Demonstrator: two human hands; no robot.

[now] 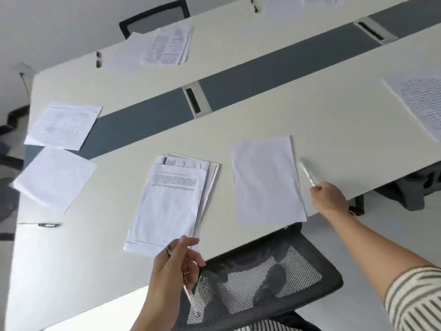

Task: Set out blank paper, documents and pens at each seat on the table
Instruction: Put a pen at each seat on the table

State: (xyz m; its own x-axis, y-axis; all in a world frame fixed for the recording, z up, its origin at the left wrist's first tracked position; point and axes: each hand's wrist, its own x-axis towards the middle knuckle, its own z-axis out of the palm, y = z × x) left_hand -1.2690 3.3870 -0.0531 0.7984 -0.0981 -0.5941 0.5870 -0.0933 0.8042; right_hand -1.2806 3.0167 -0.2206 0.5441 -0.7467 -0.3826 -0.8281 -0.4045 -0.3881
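Evidently the pen step at the near seat. Head view: the right hand [329, 197] pinches a clear pen [307, 174] by its end, just beside the blank sheet [266, 180]; the document stack [171, 201] lies left of that on the worktop [334, 115]. The left hand [174, 271] grips at least one spare pen [188, 290]. Next, probably: lay the pen flat and release.

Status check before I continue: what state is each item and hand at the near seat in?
right hand: pinches the clear pen by its end.
clear pen: held, alongside the blank sheet's right edge.
blank sheet: flat on the table.
document stack: flat, left of the sheet, apart.
left hand: grips a spare pen.
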